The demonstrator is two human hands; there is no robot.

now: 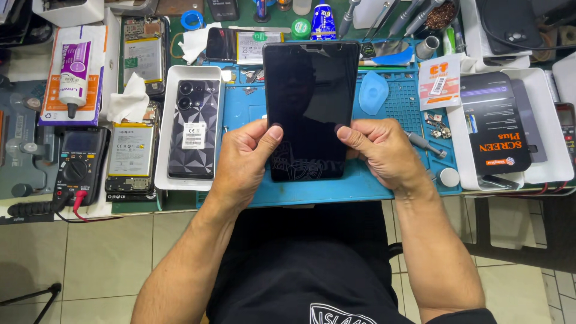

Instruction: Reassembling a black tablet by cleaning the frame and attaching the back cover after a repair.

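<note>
Phone (pixel 309 102), a black slab with its dark glass face turned up toward the camera, is being held just above the blue work mat (pixel 354 186) at the near edge of the table (pixel 180 201). Its long axis is running away from the person, top end pointing toward the far side of the table and bottom end toward the body, tipped only slightly off straight.

Both hands are gripping its lower half from opposite sides. The left hand (pixel 243 162) is coming in from the lower left with the forearm angled up from the lap; its thumb is pressing on the glass near the left edge, while its fingers are curling behind the phone, out of sight. The right hand (pixel 384 153) is mirroring that pose, thumb lying on the glass near the right edge, fingers (pixel 390 129) wrapping around the side and back.

Just left of the phone a white tray (pixel 165 174) is holding another phone (pixel 193 129) lying back up, with a faceted dark rear and three camera lenses. Farther left an opened phone (pixel 131 153), a crumpled tissue (pixel 127 99) and a multimeter (pixel 78 165) are lying. To the right a light blue pick (pixel 373 93) is resting on the mat, and a black screen protector package (pixel 495 123) is sitting in a second white tray (pixel 558 162).
</note>
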